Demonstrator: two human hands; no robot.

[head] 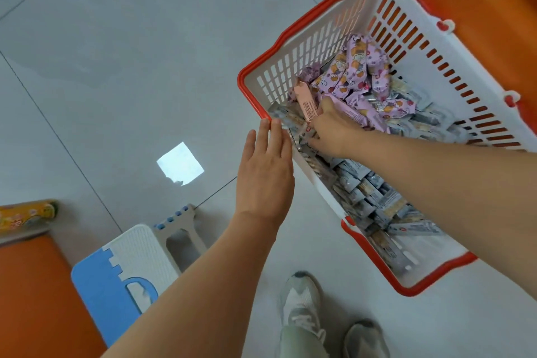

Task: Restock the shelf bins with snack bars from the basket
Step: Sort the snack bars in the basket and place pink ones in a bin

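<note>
**Light, slippery bars, taken by the handful**

The snack bars (357, 75) lie heaped in the basket (305, 46), purple over grey. Being film-wrapped, they are probably light, slippery and slightly crushable, and best grasped across the middle. The right hand (334, 131) curls round a pink bar (305, 103) and some grey ones. The left hand (264, 171), fingers straight, holds nothing beside the red rim.

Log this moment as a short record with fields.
container: white slotted plastic basket with red rim
contents: purple-wrapped snack bars; grey-wrapped snack bars
right hand: inside basket, grip on a pink-wrapped snack bar
left hand: flat, fingertips at the basket's near rim
nearby: blue and white folding stool
</note>
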